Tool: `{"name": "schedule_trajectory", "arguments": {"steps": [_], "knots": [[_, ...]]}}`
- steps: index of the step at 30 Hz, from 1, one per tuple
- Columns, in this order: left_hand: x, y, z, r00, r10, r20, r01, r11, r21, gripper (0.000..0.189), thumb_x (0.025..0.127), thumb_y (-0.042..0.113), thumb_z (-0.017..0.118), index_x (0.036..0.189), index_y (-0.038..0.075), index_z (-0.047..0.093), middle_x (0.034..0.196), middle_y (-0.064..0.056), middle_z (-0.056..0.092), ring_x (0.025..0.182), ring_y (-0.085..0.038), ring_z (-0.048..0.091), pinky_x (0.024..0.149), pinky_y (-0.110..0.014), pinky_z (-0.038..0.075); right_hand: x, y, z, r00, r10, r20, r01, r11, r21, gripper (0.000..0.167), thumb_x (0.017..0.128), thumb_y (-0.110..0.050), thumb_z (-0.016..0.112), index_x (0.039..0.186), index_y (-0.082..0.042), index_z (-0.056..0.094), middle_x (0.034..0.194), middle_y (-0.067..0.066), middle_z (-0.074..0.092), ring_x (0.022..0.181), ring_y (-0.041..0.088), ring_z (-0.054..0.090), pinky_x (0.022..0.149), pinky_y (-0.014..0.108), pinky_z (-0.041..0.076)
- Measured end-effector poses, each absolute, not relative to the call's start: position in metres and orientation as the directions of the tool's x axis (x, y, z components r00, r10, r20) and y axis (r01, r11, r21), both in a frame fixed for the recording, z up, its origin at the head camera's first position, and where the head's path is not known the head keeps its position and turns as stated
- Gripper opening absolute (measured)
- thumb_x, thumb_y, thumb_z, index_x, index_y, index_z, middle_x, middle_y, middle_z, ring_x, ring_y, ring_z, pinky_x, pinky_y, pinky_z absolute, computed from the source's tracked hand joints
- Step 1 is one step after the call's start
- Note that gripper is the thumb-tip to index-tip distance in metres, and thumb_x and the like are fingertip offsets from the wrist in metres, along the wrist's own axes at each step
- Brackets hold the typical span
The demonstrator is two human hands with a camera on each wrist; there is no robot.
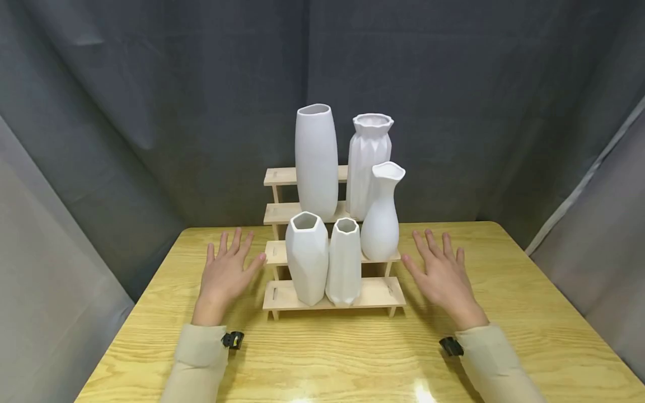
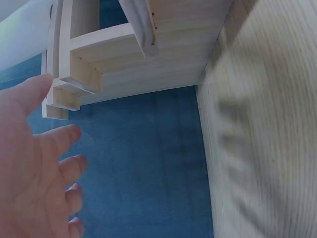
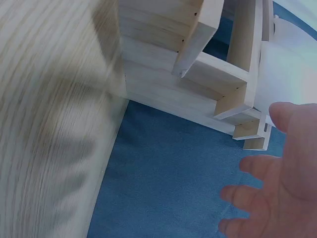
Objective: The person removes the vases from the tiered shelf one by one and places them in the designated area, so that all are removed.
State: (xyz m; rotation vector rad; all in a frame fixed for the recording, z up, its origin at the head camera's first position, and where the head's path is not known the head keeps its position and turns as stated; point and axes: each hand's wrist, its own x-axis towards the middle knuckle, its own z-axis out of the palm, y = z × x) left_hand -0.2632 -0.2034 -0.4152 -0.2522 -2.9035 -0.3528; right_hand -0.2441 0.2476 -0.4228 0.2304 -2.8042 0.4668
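Observation:
A tiered wooden stand (image 1: 378, 291) holds several white vases. On its lowest step are a faceted vase (image 1: 307, 263) and a slim ribbed vase (image 1: 345, 266). One step up, at the right, is a narrow-necked vase (image 1: 381, 229). Higher still are a tall smooth vase (image 1: 316, 162) and a pleated vase (image 1: 368, 162). My left hand (image 1: 225, 274), fingers spread and straight, is beside the stand's left side, thumb close to it. Mirroring it on the right, my right hand (image 1: 443, 277) has spread fingers and holds nothing. Both wrist views show the hands' shadows on the table.
The stand is on a yellow wood-grain table (image 1: 312, 358) with rounded back corners. Dark grey curtains (image 1: 227, 112) hang behind it, and lighter cloth (image 1: 45, 291) borders the left side. Each cuff has a small black device (image 1: 233, 340) beside it.

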Motion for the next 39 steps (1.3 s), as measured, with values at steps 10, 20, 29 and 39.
{"name": "schedule_trajectory", "arguments": {"steps": [10,20,29,39], "knots": [[-0.259,-0.203,-0.417,-0.958,0.155,0.241,0.21,0.952,0.222,0.077,0.099,0.065,0.031,0.159,0.018,0.02,0.163,-0.012,0.007,0.148,-0.037,-0.002,0.116,-0.058,-0.006,-0.238,0.244,-0.423,-0.928,-0.111,0.355,-0.243,0.903,-0.354,0.074,0.101,-0.057,0.041,0.156,-0.008,0.029,0.157,0.029,0.021,0.145,0.049,0.003,0.11,0.072,0.003],[-0.26,-0.202,-0.421,-0.947,0.185,0.263,0.263,0.917,0.301,0.082,0.098,0.066,0.037,0.159,0.013,0.019,0.164,-0.01,0.007,0.149,-0.034,0.0,0.118,-0.057,0.004,-0.226,0.241,-0.422,-0.891,-0.05,0.451,-0.284,0.837,-0.468,0.071,0.099,-0.054,0.051,0.151,-0.006,0.04,0.151,0.026,0.037,0.142,0.046,0.026,0.105,0.07,0.026],[-0.265,-0.204,-0.424,-0.949,0.213,0.231,0.303,0.817,0.491,0.086,0.097,0.064,0.044,0.16,0.016,0.01,0.164,-0.003,0.004,0.15,-0.028,0.004,0.117,-0.056,0.013,-0.219,0.239,-0.424,-0.85,-0.016,0.526,-0.369,0.731,-0.574,0.055,0.097,-0.039,0.064,0.136,-0.001,0.057,0.137,0.022,0.056,0.098,0.039,0.066,0.099,0.062,0.041],[-0.266,-0.203,-0.427,-0.946,0.215,0.244,0.318,0.767,0.558,0.087,0.094,0.067,0.048,0.16,0.018,0.018,0.163,-0.003,0.015,0.148,-0.03,0.018,0.115,-0.054,0.021,-0.215,0.232,-0.426,-0.821,-0.045,0.569,-0.482,0.588,-0.649,0.039,0.092,-0.023,0.073,0.126,-0.006,0.066,0.127,0.011,0.064,0.122,0.028,0.057,0.102,0.037,0.045]]}}
